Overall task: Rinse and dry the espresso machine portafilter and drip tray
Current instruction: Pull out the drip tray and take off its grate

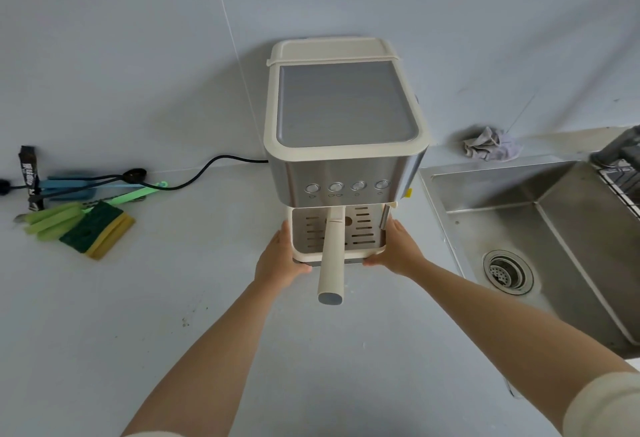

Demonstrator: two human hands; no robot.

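Two hands are set on the drip tray [363, 236]: fingers of the left hand [280, 261] and right hand [399, 252] are laid nearly straight along its sides, thumbs hooked round its front corners. The portafilter [333, 263] handle is seen between the thumbs. The tray should be slid out slowly and kept flat, so nothing is spilled.

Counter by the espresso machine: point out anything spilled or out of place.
Dark specks lie scattered on the counter, nearer the camera than the sponge, like spilled grounds; too small to be sure. Nothing else stands out.
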